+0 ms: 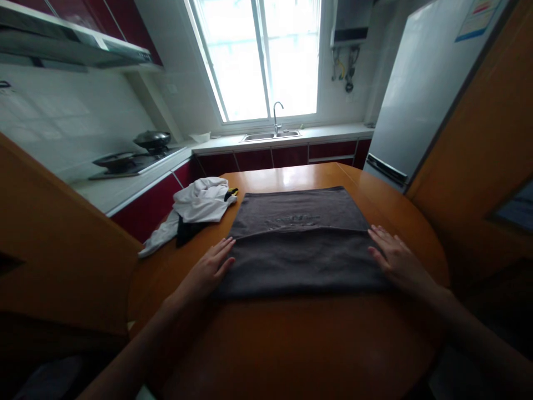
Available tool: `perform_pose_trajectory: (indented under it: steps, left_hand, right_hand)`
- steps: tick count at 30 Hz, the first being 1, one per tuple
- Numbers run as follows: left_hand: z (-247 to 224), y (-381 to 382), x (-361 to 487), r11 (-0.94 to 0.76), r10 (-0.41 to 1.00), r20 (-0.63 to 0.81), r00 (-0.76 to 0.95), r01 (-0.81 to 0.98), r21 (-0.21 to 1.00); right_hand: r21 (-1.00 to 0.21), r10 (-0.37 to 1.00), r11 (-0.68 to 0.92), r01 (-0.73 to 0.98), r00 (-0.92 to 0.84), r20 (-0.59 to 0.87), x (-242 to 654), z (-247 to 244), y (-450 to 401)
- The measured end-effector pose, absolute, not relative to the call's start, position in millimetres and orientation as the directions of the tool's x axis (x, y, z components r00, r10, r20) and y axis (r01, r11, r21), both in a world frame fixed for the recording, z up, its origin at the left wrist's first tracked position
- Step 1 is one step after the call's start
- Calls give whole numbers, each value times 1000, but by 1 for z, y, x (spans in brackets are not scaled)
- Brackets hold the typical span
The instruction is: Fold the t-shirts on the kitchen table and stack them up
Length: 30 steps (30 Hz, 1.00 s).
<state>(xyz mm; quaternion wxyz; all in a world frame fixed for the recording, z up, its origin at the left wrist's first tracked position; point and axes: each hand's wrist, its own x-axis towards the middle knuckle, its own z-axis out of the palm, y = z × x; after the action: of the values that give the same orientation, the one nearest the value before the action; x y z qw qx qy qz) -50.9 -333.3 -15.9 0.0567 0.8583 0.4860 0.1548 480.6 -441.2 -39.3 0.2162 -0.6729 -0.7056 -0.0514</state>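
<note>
A dark grey cloth (300, 258) lies flat on the round wooden table (291, 344), its near part folded over so that an edge runs across the middle. Raised marks show on the far part of the cloth. My left hand (212, 265) rests at the cloth's left side, fingers stretched out by the end of the folded edge. At the right side my right hand (395, 258) touches the other end of that edge, its fingers extended and the thumb apart. Neither hand grips anything.
A heap of white and black clothes (202, 200) lies on the table's left part. Beyond the table are a counter with a sink (272, 135), a stove with pans (152, 139) at the left and a fridge (410, 89) at the right.
</note>
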Motion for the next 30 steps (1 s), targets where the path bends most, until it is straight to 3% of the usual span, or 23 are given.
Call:
perform_pose_trajectory:
  steps: [4,8,10,13,21,30]
  left_hand:
    - [-16,-298,-58,-381,918,238,318,875,299]
    - [-17,-276,-62,-221,974,141,176,870,441]
    - [-15,-276,-62,-183,983,98,154,838,515]
    - [-10,-284,-60,-167,986,105,131,804,570]
    - [-4,-289,-53,-145,988,132,80,783,605]
    - [-10,-284,-63,-148,989,88,121,719,679]
  right_hand:
    - [-282,910,19,959,100,403,498,-31,-409]
    - [-373,937,-224,900,305,172,518,-39,-376]
    - [-431,937,-271,860,339,88,524,-44,-367]
    - [-503,937,-255,826,340,83,531,-46,-365]
    - [-539,968,-137,831,228,106,532,-39,-370]
    - [-651,957,-165,741,280,77,527,-41,-362]
